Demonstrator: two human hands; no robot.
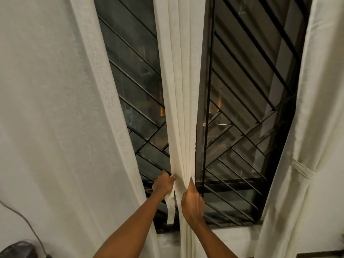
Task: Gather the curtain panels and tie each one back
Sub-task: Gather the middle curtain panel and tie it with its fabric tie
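A cream middle curtain panel (181,94) hangs gathered into narrow pleats in front of the window. My left hand (163,183) grips its left edge at sill height, together with a cream fabric tie strip (170,207) that dangles below it. My right hand (191,200) pinches the bunched pleats from the right side. The right curtain panel (316,108) is bound by a cream tieback (303,171). A left curtain panel (55,108) hangs loose and wide.
Behind the curtains is a dark window with a black diagonal metal grille (242,90). A white sill (232,233) runs below it. A thin cable (28,222) crosses the white wall at the lower left, above a dark object (16,250).
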